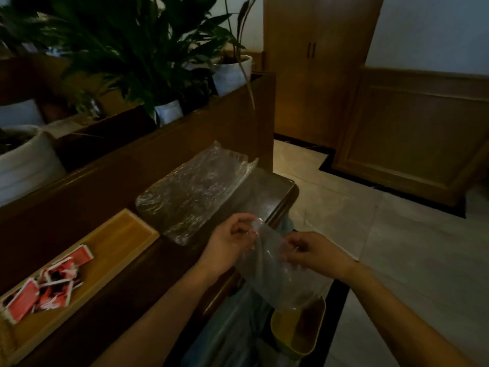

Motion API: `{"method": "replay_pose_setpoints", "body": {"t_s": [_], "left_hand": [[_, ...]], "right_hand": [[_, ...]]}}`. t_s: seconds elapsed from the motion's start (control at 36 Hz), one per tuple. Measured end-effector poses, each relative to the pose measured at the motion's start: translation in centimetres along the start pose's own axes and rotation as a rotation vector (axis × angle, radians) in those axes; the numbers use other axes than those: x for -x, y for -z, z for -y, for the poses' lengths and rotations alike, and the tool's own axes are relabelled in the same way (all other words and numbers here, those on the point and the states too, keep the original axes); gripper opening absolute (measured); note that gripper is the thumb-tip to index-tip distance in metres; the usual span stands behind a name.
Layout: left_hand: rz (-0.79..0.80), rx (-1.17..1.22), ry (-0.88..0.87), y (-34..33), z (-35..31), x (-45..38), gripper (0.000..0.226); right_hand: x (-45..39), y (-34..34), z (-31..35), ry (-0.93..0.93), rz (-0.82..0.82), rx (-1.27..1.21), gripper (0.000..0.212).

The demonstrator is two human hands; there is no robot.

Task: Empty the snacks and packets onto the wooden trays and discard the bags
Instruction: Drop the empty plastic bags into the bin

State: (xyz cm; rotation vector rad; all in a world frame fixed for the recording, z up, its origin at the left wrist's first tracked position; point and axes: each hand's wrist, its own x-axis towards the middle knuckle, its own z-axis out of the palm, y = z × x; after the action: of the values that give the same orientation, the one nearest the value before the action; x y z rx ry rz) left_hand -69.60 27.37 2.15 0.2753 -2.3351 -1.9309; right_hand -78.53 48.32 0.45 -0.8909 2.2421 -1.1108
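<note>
Both hands (230, 241) (311, 251) gripping bag (275, 276)

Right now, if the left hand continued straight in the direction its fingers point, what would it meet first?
The left hand points right, toward the right hand. Its fingers already pinch the clear bag held between the two hands, so it would press into that plastic first, then probably meet the right hand's fingers; depth is unclear.
</note>
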Motion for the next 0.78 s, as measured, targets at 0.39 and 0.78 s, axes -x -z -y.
{"method": "replay_pose_setpoints", "body": {"t_s": [0.39,0.78], "left_hand": [[-0.343,-1.339,0.048,4.2,1.4,-5.4,0.069],[-0.289,-1.484,0.206,4.7,1.6,-6.9,0.035]], "right_hand": [[-1.3,2.7,-6.5,-0.115,-0.264,-0.368,0.009],[1.5,3.3,-9.0,-0.221,-0.464,-0.611,0.006]]}}
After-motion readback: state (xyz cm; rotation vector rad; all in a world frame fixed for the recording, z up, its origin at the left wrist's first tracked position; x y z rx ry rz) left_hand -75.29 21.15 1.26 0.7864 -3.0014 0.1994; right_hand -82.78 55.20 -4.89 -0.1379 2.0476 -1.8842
